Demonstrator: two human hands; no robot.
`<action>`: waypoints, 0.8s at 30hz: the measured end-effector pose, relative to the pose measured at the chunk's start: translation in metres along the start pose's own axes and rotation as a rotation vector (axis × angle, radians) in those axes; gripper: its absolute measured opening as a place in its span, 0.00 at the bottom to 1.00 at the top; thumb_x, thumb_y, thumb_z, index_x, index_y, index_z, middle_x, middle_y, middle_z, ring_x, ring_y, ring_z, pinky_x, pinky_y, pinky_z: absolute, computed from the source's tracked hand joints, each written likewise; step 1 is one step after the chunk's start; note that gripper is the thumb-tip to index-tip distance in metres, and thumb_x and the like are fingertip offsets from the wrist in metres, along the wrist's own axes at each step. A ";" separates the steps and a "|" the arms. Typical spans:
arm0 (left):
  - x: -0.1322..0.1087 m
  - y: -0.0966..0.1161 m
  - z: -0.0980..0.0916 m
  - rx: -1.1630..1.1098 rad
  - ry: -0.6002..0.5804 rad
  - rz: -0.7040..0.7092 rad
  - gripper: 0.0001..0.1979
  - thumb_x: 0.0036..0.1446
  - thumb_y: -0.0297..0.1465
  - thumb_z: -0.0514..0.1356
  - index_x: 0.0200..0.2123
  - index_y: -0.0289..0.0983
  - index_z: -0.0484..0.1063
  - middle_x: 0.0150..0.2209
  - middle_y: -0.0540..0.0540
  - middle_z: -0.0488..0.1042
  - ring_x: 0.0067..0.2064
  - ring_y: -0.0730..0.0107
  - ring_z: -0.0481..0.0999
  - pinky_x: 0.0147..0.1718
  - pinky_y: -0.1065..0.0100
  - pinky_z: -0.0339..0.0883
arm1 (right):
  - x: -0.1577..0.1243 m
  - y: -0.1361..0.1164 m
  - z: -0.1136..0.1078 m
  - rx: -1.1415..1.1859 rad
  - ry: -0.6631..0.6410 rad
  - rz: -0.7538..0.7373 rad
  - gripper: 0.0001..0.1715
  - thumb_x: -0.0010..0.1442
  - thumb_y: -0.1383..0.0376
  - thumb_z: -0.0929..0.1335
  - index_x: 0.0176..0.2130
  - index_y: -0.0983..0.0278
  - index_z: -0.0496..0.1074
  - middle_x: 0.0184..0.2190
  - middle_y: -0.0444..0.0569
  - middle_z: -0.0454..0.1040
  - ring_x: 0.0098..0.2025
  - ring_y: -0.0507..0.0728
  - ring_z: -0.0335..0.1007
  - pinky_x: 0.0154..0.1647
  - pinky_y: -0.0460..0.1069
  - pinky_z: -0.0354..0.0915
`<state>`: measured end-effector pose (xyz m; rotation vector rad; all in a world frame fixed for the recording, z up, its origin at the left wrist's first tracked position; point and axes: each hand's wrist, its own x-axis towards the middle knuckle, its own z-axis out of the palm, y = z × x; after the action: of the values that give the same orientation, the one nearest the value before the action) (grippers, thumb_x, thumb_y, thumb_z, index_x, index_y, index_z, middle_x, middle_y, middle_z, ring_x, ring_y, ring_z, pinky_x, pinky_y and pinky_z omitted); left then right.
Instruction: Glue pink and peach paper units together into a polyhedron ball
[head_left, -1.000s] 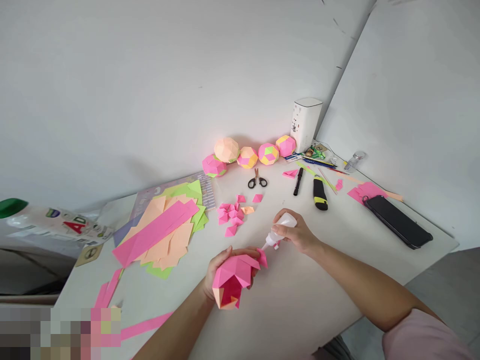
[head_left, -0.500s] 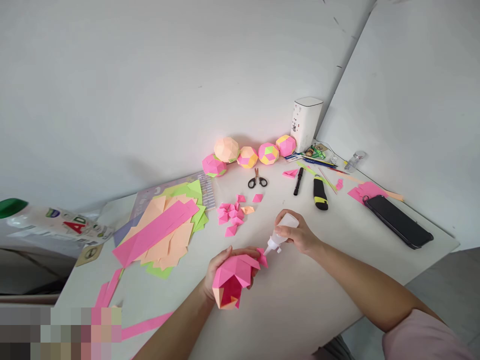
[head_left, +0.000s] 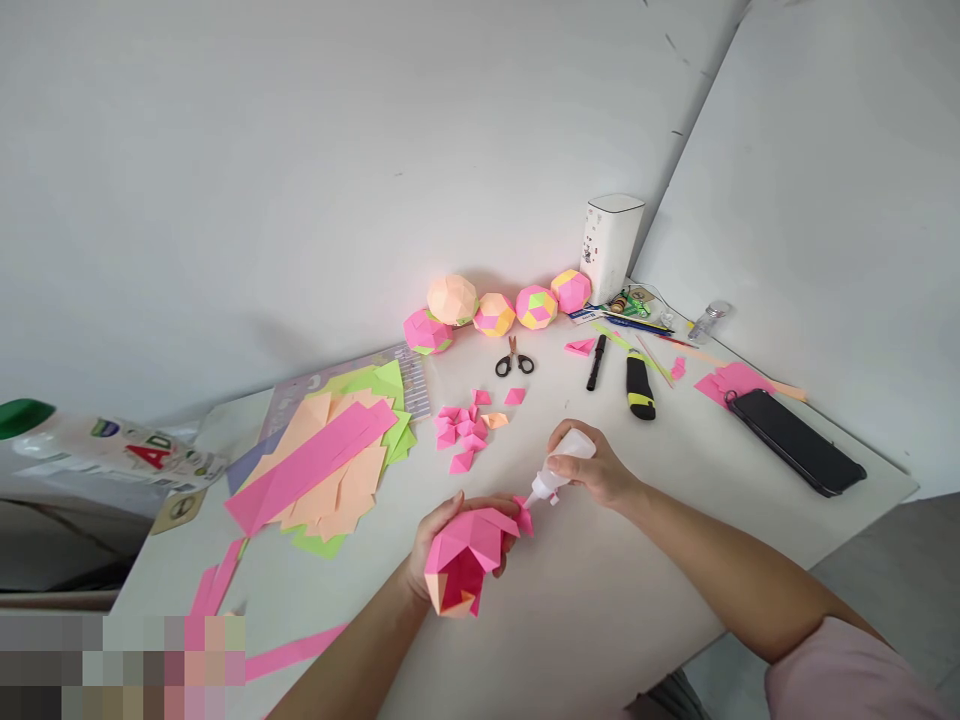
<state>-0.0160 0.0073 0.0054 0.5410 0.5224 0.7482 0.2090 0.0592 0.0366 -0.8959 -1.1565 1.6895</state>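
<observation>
Head view: Left hand (head_left: 433, 535) cups shell (head_left: 466, 540) over table (head_left: 585, 590), near front edge, fingers curled round, likely sparing thin paper; pink piece (head_left: 525, 521) sits at its fingertips. Right hand (head_left: 606, 472) pinches bottle (head_left: 576, 448) between thumb and fingers, apparently tipped to aim nozzle at piece; contact too small to tell. Loose pieces (head_left: 463, 462) lie just beyond, seemingly within reach; balls (head_left: 495, 315) line far edge, probably out of way. Working room lies right of shell, toward front edge.

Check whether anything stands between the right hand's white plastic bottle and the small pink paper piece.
Nothing visible does: the right hand holds the bottle, nozzle at the pink piece, beside the hollow, mostly pink paper shape in the left hand. Contact is unclear.
</observation>
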 end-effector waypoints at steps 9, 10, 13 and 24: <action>0.001 0.001 -0.001 -0.010 0.000 0.012 0.28 0.60 0.41 0.45 0.43 0.26 0.75 0.44 0.31 0.71 0.33 0.61 0.72 0.23 0.65 0.68 | 0.000 -0.001 0.001 -0.008 0.045 -0.010 0.13 0.44 0.61 0.74 0.26 0.63 0.68 0.17 0.38 0.63 0.19 0.48 0.58 0.15 0.42 0.50; 0.001 0.001 -0.001 -0.005 -0.002 0.012 0.28 0.60 0.41 0.45 0.43 0.26 0.75 0.43 0.31 0.71 0.32 0.61 0.72 0.23 0.65 0.67 | 0.000 -0.001 0.001 -0.014 0.059 -0.018 0.13 0.44 0.61 0.74 0.27 0.62 0.68 0.17 0.38 0.63 0.19 0.48 0.58 0.16 0.42 0.51; 0.000 0.001 0.000 0.010 -0.001 0.002 0.28 0.61 0.42 0.44 0.43 0.26 0.75 0.42 0.32 0.71 0.32 0.61 0.72 0.23 0.66 0.67 | 0.001 0.000 0.001 -0.025 0.067 -0.026 0.13 0.46 0.60 0.74 0.28 0.62 0.68 0.17 0.38 0.63 0.19 0.48 0.58 0.17 0.43 0.52; 0.000 0.003 0.002 -0.031 0.022 0.007 0.27 0.59 0.42 0.47 0.43 0.26 0.75 0.37 0.34 0.73 0.32 0.61 0.72 0.23 0.66 0.67 | 0.000 -0.004 0.002 0.002 0.063 0.010 0.12 0.44 0.62 0.74 0.25 0.63 0.68 0.17 0.38 0.63 0.20 0.49 0.59 0.16 0.43 0.48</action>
<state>-0.0157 0.0085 0.0086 0.5068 0.5290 0.7683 0.2081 0.0587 0.0407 -0.9483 -1.1092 1.6586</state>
